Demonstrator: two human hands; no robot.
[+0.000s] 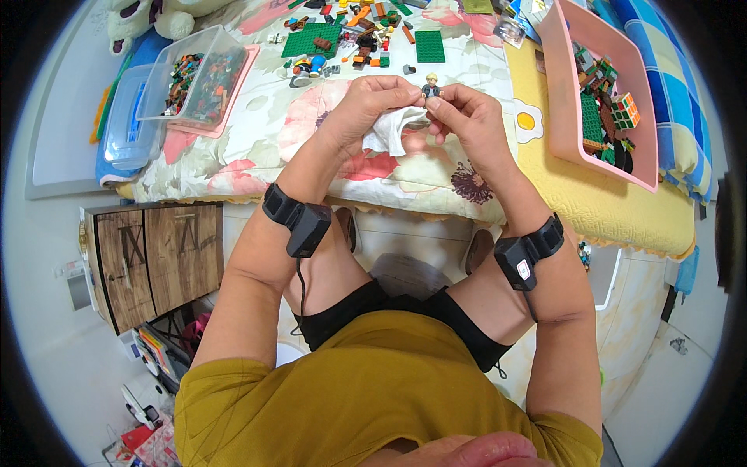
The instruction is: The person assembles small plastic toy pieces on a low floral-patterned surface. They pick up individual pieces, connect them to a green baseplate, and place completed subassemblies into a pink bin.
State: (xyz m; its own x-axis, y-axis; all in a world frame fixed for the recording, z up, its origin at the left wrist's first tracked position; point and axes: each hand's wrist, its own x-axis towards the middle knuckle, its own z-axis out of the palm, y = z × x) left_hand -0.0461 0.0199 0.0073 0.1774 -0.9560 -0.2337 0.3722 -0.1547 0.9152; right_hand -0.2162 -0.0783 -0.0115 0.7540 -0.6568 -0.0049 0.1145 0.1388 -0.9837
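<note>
Between my two hands, just above the bed's near part, is a small toy minifigure (pixel 431 85) with yellow hair and a dark outfit, standing upright. My left hand (pixel 372 109) pinches it from the left side and also has a crumpled white cloth (pixel 395 132) hanging under its fingers. From the other side, my right hand (pixel 467 117) grips the figure's lower part between thumb and finger. The figure's legs are hidden behind the fingertips. Beyond the hands lie loose building bricks (pixel 364 39), a green baseplate (pixel 311 40) and a second green baseplate (pixel 429 47).
On the left stand a clear plastic box (pixel 191 78) with small bricks inside and a blue-clear lid (pixel 132 117). To the right is a pink bin (pixel 554 86) holding bricks and a puzzle cube (pixel 625 111). A wooden cabinet (pixel 156 265) stands below left.
</note>
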